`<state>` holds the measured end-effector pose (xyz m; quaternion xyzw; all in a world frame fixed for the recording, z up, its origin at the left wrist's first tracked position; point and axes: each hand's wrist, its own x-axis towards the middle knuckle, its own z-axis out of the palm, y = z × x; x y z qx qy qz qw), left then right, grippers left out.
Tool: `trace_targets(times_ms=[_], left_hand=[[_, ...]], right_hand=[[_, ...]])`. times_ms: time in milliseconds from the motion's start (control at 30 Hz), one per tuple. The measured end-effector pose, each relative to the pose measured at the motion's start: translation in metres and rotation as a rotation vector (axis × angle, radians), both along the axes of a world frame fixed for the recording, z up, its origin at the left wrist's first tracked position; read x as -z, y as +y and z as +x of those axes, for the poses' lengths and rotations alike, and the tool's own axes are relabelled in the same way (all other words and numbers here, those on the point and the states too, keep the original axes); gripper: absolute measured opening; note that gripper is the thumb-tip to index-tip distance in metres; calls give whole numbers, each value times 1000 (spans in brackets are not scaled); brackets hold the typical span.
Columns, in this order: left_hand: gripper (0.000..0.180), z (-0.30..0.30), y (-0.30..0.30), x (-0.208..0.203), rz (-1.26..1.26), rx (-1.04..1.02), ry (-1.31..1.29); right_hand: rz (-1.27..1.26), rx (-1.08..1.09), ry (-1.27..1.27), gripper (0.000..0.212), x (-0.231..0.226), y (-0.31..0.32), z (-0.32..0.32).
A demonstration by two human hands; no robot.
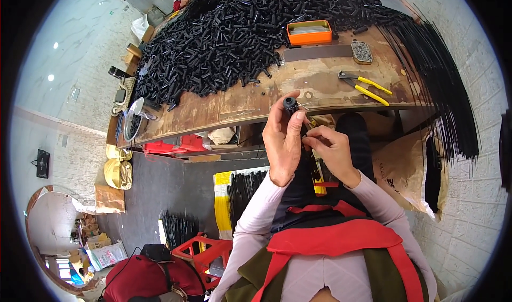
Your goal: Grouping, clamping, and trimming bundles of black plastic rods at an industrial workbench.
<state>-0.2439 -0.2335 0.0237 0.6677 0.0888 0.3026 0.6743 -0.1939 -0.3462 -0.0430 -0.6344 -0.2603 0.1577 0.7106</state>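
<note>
A worn wooden table (234, 108) stands before a pale, brick-patterned wall (474, 222). The floor (154, 187) is dark grey; lower left appears to be a round mirror (49, 222).

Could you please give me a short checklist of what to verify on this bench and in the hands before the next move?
1. Tube held: ok, gripped by the left hand, with one round end facing the camera.
2. Right hand grip: cannot tell; its fingertips are close together below the tube, but what they pinch is unclear.
3. Pliers closed: not ok, the yellow handles are spread apart on the bench.
4. Box open: ok, the orange box's inside shows.
5. Pile on the bench: ok, many black pieces are heaped there.
</note>
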Motion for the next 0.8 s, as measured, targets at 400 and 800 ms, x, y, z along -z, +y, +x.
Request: trace_targets(times_ms=[400, 800], left_hand=[[32, 30, 1, 20, 86, 16, 22], [29, 66, 29, 44, -321, 600, 128]], right_hand=[[-127, -15, -148, 9, 12, -5, 30], [-939, 319, -941, 46, 10, -81, 172]])
